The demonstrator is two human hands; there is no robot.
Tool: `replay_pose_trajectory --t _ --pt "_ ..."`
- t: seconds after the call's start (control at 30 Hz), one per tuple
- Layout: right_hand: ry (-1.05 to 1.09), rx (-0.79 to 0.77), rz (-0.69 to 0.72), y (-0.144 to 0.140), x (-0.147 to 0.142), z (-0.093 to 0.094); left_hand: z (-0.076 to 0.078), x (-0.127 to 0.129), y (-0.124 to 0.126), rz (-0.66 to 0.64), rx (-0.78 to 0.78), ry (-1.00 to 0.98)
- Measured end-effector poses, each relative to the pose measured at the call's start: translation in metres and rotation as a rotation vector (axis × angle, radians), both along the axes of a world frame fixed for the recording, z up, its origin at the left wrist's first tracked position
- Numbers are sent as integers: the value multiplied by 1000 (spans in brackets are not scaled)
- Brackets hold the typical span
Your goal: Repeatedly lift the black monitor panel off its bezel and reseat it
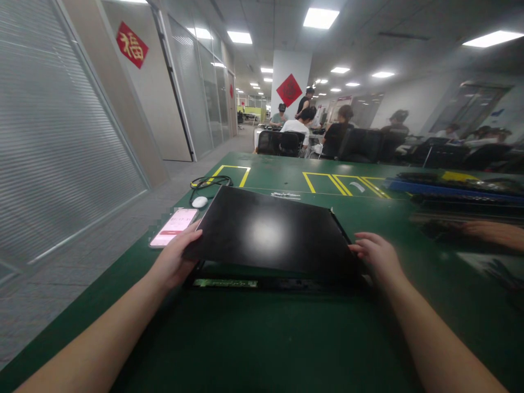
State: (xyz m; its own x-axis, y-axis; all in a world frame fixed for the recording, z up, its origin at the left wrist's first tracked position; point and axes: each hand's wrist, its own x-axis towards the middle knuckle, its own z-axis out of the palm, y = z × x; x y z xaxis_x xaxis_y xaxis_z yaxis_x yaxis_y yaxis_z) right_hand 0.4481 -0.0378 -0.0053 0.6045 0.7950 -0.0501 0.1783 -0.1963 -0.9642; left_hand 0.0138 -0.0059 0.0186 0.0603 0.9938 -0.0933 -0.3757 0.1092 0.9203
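A flat, glossy black display panel (229, 232) is tilted over the green table, a ceiling light mirrored in its surface. My left hand (177, 261) is closed round its left edge, thumb on top and the other fingers underneath. At the opposite edge my right hand (379, 255) has its bent fingertips against the panel's side. Under the raised near edge lies a dark frame (311, 285), with a green circuit board strip (225, 283) showing at its front left. The panel hides most of this frame.
A lit phone (174, 228), a white mouse (200, 202) and a coiled black cable (210, 182) lie left on the green table (262, 338). Another person's hand (497, 233) is at the right, near dark panels and a blue tray (458, 189). People sit farther back.
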Motion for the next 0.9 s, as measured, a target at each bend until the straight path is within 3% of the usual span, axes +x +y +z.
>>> replay_pose_trajectory --t 0.33,0.9 --pt "-41 -13 22 1 3 -5 2 1 -1 30 -54 -5" --pt "-141 -53 14 4 14 -16 -6 2 3 -31 -58 28"
